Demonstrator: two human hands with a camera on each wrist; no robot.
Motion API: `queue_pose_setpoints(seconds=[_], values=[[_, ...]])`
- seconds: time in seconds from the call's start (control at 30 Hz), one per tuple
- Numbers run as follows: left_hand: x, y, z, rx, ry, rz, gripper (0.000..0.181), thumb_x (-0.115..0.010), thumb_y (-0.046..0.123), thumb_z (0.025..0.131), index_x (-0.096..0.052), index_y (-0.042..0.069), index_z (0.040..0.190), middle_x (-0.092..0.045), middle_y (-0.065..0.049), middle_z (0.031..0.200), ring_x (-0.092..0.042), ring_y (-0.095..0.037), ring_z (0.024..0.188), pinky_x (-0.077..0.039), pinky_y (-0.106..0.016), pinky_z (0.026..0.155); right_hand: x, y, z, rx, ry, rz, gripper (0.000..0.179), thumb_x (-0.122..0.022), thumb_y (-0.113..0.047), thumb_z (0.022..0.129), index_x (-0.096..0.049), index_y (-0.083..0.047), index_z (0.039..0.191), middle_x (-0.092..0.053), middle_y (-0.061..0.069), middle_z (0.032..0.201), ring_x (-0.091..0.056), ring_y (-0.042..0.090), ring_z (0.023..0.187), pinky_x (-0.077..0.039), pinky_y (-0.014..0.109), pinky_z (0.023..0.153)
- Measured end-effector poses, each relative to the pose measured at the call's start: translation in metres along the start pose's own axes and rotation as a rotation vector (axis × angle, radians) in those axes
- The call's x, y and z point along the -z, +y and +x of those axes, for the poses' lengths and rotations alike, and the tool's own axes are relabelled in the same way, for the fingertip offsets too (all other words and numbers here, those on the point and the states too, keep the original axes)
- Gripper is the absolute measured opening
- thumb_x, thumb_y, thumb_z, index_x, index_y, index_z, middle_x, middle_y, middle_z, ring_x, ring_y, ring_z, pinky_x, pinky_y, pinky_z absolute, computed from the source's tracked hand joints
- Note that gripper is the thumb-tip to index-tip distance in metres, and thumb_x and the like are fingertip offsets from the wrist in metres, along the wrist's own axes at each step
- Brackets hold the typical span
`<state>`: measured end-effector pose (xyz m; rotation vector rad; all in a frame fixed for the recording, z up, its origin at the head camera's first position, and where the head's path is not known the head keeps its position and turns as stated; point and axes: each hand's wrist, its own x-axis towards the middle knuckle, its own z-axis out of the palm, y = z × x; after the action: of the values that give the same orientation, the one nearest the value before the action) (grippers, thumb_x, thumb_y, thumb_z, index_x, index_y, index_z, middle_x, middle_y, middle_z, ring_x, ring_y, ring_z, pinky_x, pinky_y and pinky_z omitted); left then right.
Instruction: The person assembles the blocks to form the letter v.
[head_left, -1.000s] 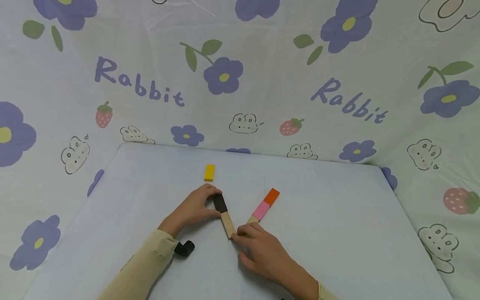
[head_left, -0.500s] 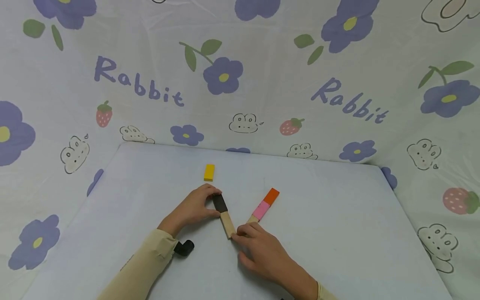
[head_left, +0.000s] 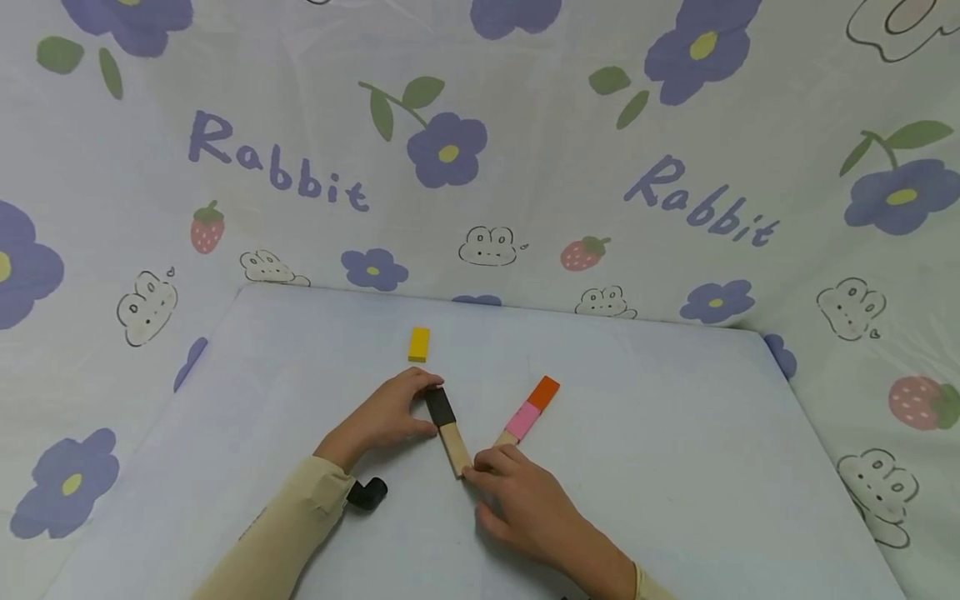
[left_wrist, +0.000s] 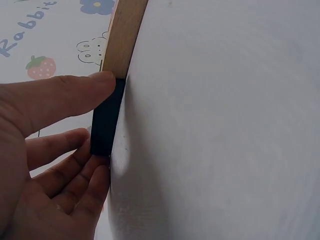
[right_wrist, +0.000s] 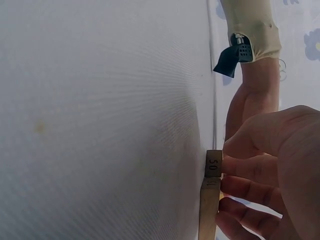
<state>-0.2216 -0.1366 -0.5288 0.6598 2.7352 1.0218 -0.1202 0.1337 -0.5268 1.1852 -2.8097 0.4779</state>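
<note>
In the head view, my left hand (head_left: 386, 417) holds a black block (head_left: 441, 407), fingertips at its far end and thumb by its near left side. The left wrist view shows the thumb overlapping the black block (left_wrist: 106, 125) near its joint with a bare wooden block (head_left: 455, 450). My right hand (head_left: 532, 508) touches the near end of that wooden block with a fingertip. Its other fingers partly cover a second wooden block (head_left: 507, 438), lined up with a pink block (head_left: 522, 422) and an orange block (head_left: 543, 394). Both rows form a V. Dark digits mark block ends (right_wrist: 213, 164).
A yellow block (head_left: 419, 344) lies apart, beyond the left hand. The white tabletop (head_left: 675, 450) meets a printed cloth (head_left: 525, 167) with flowers and rabbits at the back and sides. A black device (head_left: 367, 495) sticks out at the left wrist.
My left thumb has drawn back slightly from the side of the black block. The right hand and the blocks look unmoved.
</note>
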Motion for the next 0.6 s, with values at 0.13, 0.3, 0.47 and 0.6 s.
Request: queue_pose_setpoints(seconds=[0.13,0.3,0.47,0.6], values=[[0.000,-0.001,0.000,-0.002,-0.004,-0.005,0.074,-0.092,0.013,0.087,-0.058,0.003,0.153,-0.060,-0.012,0.145,-0.057,-0.032,0.136,-0.042,-0.050,0.118,0.000,0.001,0.000,0.000,0.004,-0.003,0.041,-0.080,-0.022,0.095,-0.078,-0.012,0.135,-0.066,-0.001,0.127,-0.057,0.016,0.117,-0.056,0.032,0.094],[0.003,-0.003,-0.002,-0.010,0.014,-0.007,0.075,-0.091,0.013,0.086,-0.058,0.003,0.153,-0.060,-0.013,0.142,-0.058,-0.032,0.131,-0.043,-0.050,0.116,-0.002,0.001,0.000,-0.003,0.008,0.001,0.041,-0.080,-0.021,0.095,-0.078,-0.012,0.135,-0.066,-0.001,0.127,-0.057,0.016,0.116,-0.056,0.031,0.092],[0.010,-0.008,-0.003,-0.015,0.051,-0.059,0.075,-0.090,0.011,0.087,-0.057,0.004,0.153,-0.060,-0.013,0.142,-0.058,-0.031,0.129,-0.048,-0.050,0.112,-0.004,0.000,-0.001,-0.005,0.019,0.004,0.041,-0.080,-0.021,0.095,-0.078,-0.012,0.135,-0.066,-0.001,0.127,-0.057,0.015,0.117,-0.056,0.031,0.094],[0.015,-0.015,-0.001,-0.012,0.080,-0.084,0.074,-0.090,0.011,0.088,-0.056,0.003,0.154,-0.058,-0.014,0.144,-0.058,-0.032,0.131,-0.049,-0.049,0.112,-0.005,0.001,-0.002,-0.002,0.020,-0.002,0.041,-0.079,-0.021,0.095,-0.078,-0.012,0.135,-0.066,-0.002,0.128,-0.057,0.015,0.117,-0.055,0.031,0.096]])
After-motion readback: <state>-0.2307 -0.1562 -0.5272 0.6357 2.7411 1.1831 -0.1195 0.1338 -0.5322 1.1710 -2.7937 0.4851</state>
